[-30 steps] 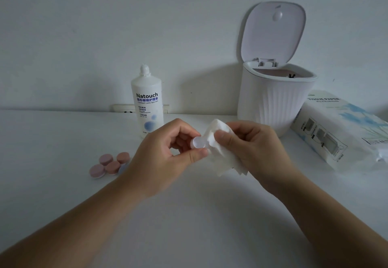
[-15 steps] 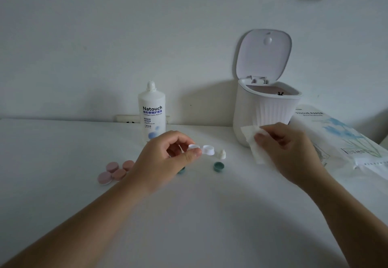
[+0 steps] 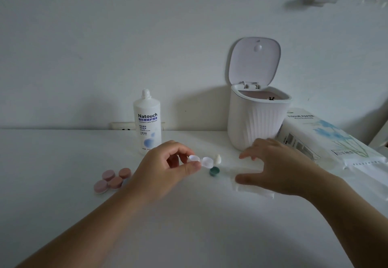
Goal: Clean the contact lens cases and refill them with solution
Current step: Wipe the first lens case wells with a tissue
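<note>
Contact lens case, clear twin-cup plastic (image 3: 201, 160), pinched by one cup between thumb and forefinger of left hand (image 3: 165, 171), raised off white tabletop (image 3: 189, 225); probably held so to keep wiped cups off the surface. Right hand (image 3: 275, 169), fingers spread wide, over flat white tissue sheet (image 3: 252, 185). Teal round cap (image 3: 214, 171) just beyond left fingertips. White solution bottle (image 3: 147, 125) behind left hand reads "Natouch, Contact Lens Solution". Pack (image 3: 327, 139) beyond right hand: "TISSUE PAPER".

Table layout around the solution bottle (image 3: 147, 124)

I see capped lens cases (image 3: 112, 180) left-front of it, the open-lidded bin (image 3: 257, 120) to its right, the tissue pack (image 3: 327, 139) right of that, and a loose cap (image 3: 214, 171) right-front.
</note>
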### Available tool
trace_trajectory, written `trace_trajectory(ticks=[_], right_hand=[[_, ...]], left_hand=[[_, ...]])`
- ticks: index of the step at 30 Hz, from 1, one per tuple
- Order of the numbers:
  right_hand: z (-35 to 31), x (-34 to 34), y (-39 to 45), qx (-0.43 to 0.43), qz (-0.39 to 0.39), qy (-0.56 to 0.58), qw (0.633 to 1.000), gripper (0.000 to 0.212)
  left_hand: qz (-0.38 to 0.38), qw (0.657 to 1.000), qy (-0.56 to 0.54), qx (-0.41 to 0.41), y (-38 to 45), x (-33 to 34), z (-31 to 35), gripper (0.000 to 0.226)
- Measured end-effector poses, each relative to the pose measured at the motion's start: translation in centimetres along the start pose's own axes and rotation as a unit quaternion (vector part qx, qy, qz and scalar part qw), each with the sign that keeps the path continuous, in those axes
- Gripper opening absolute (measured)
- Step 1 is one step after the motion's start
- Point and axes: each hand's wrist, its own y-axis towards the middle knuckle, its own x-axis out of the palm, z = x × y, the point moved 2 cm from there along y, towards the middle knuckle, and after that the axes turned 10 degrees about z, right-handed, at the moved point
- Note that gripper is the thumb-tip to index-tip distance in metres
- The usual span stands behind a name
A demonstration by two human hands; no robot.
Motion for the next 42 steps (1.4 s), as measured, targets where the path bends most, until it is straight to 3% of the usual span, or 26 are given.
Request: trace_trajectory(ticks=[5,9,15,20,25,30,38,42], right_hand=[[-2.6,-1.1,1.9,-0.046,-0.09,0.151,0.983,0.051],[-2.6,-1.0,2.4,-0.073,-0.146,0.133,0.978,0.012],[-1.2,-1.0,1.2,-0.061,-0.132,0.088,0.985,0.001],[-0.4,0.2,-0.3,-0.052,-0.181,0.057,0.98,0.023],[0.0,-0.8,-0.9,-0.025,-0.239,0.101,0.965,0.075],[-1.7,-1.1,1.2,-0.037,-0.1,0.224,0.969,0.066],[-4.7,1.9,3.0,-0.008,-0.006,0.445,0.895,0.027],[-4.7,2.8,2.5,0.006,0.012,0.524,0.851,0.027]], left_hand=[[-0.004,1.0,0.007,-0.013,0.1,0.1,-0.1,0.016],[-0.001,1.0,0.006,-0.018,0.2,0.0,-0.3,0.015],[-0.007,1.0,0.016,-0.011,0.1,0.0,-0.2,0.017],[-0.007,1.0,0.015,-0.004,0.1,0.0,0.0,0.012],[-0.013,1.0,0.021,-0.008,0.1,0.0,-0.1,0.012],[-0.01,1.0,-0.001,-0.027,0.1,0.0,-0.3,0.011],[-0.01,0.996,-0.07,-0.052,0.1,0.6,-0.1,0.016],[-0.008,0.996,-0.074,-0.052,0.1,0.6,0.0,0.012]])
